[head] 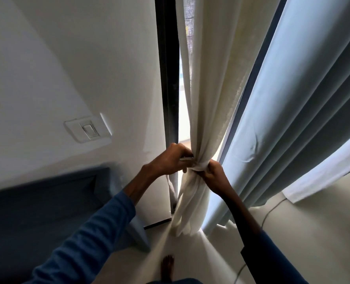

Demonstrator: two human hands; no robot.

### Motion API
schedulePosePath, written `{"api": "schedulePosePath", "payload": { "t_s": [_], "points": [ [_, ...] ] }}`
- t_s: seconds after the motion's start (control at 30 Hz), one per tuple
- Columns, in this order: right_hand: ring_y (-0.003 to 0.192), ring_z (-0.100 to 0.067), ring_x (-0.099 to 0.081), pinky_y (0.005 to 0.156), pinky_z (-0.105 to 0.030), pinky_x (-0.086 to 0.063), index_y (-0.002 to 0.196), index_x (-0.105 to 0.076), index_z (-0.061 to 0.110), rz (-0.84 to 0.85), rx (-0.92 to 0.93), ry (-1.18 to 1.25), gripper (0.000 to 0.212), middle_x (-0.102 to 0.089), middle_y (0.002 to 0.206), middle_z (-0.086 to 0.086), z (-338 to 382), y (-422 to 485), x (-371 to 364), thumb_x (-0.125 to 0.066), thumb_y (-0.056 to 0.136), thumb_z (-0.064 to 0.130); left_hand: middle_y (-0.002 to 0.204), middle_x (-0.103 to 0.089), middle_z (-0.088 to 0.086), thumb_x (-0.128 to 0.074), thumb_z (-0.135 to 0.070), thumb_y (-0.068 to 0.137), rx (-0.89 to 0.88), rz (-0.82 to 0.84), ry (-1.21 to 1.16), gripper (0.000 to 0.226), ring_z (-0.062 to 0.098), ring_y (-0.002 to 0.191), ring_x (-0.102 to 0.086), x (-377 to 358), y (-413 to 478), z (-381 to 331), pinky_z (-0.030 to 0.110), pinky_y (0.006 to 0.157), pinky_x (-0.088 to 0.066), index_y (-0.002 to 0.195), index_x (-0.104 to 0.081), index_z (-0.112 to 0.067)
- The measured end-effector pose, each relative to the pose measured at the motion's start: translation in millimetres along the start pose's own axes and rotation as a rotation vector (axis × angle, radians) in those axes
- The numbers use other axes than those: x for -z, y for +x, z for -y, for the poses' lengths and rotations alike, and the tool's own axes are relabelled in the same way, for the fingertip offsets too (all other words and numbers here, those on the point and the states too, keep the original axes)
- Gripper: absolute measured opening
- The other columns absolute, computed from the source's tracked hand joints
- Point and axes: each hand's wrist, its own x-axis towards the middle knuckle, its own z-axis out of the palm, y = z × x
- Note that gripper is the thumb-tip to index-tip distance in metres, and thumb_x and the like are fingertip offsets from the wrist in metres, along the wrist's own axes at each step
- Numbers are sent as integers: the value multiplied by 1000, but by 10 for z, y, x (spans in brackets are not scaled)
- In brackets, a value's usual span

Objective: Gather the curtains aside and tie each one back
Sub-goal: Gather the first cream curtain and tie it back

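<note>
The cream curtain [206,99] hangs bunched between the dark window frame [168,78] and the grey curtain [282,140], a white tie [197,166] wrapped round its waist, where my left hand [168,160] pinches 1 end of the white tie and my right hand [214,177] grips the cream curtain at the wrap.

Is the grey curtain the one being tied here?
No, both the left hand and the right hand grip the bunched cream curtain, while the grey curtain hangs loose beside it.

One wide camera rides on the person's head, facing forward and down, close to the curtain [208,99].
</note>
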Motion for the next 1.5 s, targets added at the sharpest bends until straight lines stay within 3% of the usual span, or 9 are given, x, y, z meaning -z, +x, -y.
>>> {"api": "schedulePosePath", "payload": {
  "t_s": [0.27,0.4,0.67,0.9,1.03,1.17,1.27,1.4,1.5],
  "points": [
    [67,3,-60,66,-20,-50,81,-73,14,79,-104,119,9,-67,67,16,-22,-44,90,-76,90,12,90,-78,5,-77,-10,85,-39,-105,112,14,6,73,-68,99,65,80,7,72,-49,99,-80,-10],
    [67,1,-62,65,-18,-51,78,-72,16,120,-163,217,12,-68,68,14,12,-73,-56,-78,89,15,97,-75,12,-78,-11,81,3,-155,261,15,31,85,-71,17,188,21,39,74,-59,96,-77,-8],
    [87,-17,-68,83,-41,-58,103,-72,1,47,-246,350,30,-74,98,-21,-2,-84,-145,-83,84,22,80,-71,20,-92,-28,60,-18,-247,497,38,48,72,-67,31,305,-34,34,57,-46,80,-71,-4],
    [95,-19,-73,84,-32,-58,113,-71,3,26,-316,477,35,-77,105,-12,29,-32,-207,-83,84,16,108,-70,18,-76,-1,75,25,45,191,31,36,100,-67,18,308,16,46,80,-59,105,-71,0],
    [102,-22,-73,81,-26,-58,120,-69,3,-22,-272,571,40,-76,112,-12,58,18,-215,-83,83,11,127,-62,10,-82,-10,77,151,307,-38,54,24,112,-62,44,257,44,33,93,-56,127,-61,-6],
    [107,-25,-69,81,-25,-58,118,-70,9,-69,-317,686,46,-72,120,-16,54,17,-240,-84,75,3,128,-65,8,-82,-33,80,151,121,-163,62,24,115,-63,-151,172,19,38,97,-56,134,-59,-10],
    [107,-22,-71,82,-25,-57,116,-73,11,9,-341,880,50,-75,117,-11,10,-23,-181,-87,68,6,127,-66,8,-74,-34,88,187,-2,-256,53,23,113,-64,-227,172,9,41,98,-56,133,-61,-9],
    [110,-19,-69,92,-33,-53,108,-71,18,-19,-362,1094,31,-75,113,-5,-54,-62,63,-82,79,18,126,-64,7,-68,-27,93,132,-12,-256,46,24,115,-63,-151,186,58,29,95,-55,134,-56,-9],
    [106,-16,-72,92,-33,-55,102,-78,23,-157,-377,1157,19,-77,103,-2,-47,-69,213,-68,87,26,132,-62,11,-64,-28,95,164,67,-296,50,28,121,-61,-92,197,103,43,104,-51,140,-51,-8]
  ]
}}
